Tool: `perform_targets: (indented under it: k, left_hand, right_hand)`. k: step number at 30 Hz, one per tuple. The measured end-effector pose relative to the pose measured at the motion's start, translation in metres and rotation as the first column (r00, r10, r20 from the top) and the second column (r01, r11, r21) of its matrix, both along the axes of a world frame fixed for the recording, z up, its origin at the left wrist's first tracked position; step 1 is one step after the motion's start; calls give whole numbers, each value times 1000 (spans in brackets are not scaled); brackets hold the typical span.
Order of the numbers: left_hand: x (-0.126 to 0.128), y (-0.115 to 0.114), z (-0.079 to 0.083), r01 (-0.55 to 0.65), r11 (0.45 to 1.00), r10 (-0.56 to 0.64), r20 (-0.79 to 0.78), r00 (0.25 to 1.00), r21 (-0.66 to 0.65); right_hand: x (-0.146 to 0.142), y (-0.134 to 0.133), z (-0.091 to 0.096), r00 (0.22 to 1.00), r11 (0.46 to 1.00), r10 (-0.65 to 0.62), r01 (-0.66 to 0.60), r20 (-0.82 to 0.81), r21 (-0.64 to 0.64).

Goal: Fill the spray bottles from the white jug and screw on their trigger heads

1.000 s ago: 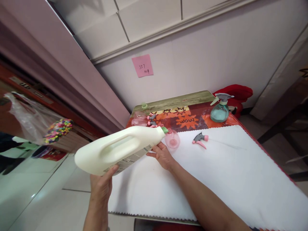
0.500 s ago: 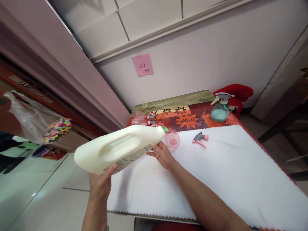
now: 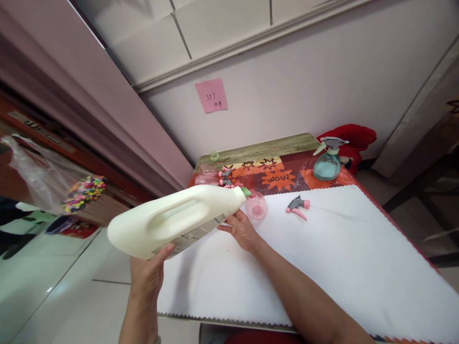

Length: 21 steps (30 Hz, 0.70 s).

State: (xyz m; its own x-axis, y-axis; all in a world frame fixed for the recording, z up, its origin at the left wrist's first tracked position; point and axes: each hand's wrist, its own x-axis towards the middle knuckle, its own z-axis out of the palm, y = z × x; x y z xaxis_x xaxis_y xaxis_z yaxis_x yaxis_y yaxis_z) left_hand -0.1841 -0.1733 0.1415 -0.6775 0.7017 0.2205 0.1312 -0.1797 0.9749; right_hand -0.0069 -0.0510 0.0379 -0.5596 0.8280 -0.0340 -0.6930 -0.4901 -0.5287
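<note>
A large cream-coloured detergent jug [image 3: 179, 217] with a moulded handle lies tilted nearly level in my hands. My left hand [image 3: 148, 267] grips it from below near its base, thumb over the label. Under the neck, the fingers of my right hand [image 3: 241, 230] support the jug. The green spout [image 3: 245, 192] sits at the mouth of a round pink transparent bottle [image 3: 257, 210], which has no spray head on it. Whether liquid is flowing cannot be seen. To the right, a grey and pink spray head [image 3: 298, 207] lies on the white mat with its clear tube.
A teal spray bottle [image 3: 327, 165] stands at the table's back right. Pink spray bottles [image 3: 208, 176] lie at the back left, near a green cap [image 3: 214, 156]. The white mat [image 3: 322, 267] covers the table's front. A plastic bag [image 3: 36, 177] hangs at left.
The jug's base has shifted very slightly left with my left hand. The spout stays at the pink bottle's mouth, and my right hand keeps its place.
</note>
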Motion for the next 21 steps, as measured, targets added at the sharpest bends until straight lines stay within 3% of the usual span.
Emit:
perform_targets:
  k: [21]
  left_hand:
    - [9, -1, 10, -11, 999, 10, -35, 999, -39]
  right_hand:
    - [-1, 0, -1, 1000, 1000, -4, 4, -7, -14]
